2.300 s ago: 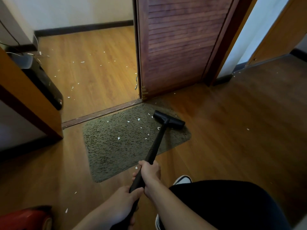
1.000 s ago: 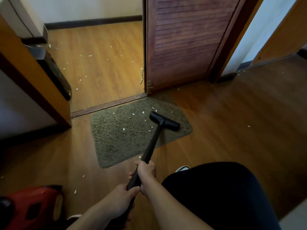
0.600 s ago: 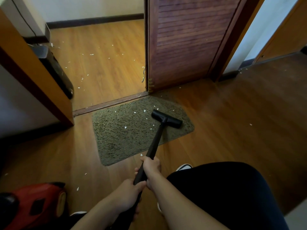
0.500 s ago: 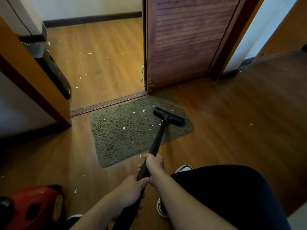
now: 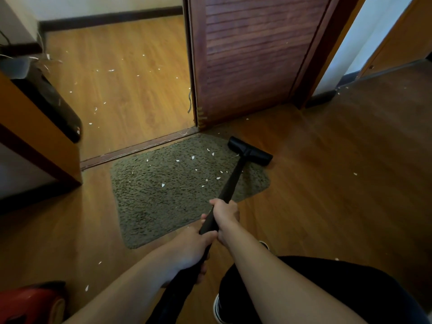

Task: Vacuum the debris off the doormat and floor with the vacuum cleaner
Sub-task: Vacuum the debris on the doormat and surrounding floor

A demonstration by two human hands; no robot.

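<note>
We hold the wand (image 5: 233, 181) with 2 hands. The right hand (image 5: 225, 212) is higher up and the left hand (image 5: 191, 251) just below it, with the fingers of both curled round the tube. The nozzle (image 5: 250, 154) sits at the far right corner of the doormat (image 5: 152, 206), partly over its edge onto the floor (image 5: 327, 183). The debris (image 5: 163, 185), white scraps, lies mainly across the mat's far half, left of the nozzle. More is scattered on the floor beyond the threshold strip (image 5: 140, 147).

We judge the step in hand to be clearing the mat:
- Hold the nozzle flat on the pile.
- Work in overlapping strokes from the right edge toward the left edge.
- Move slowly, so that the mat neither bunches nor slides.

The red vacuum body (image 5: 28, 305) is cut off at the frame's lower left, and we see no hose. We cannot tell whether the nozzle seats fully on the mat.
</note>
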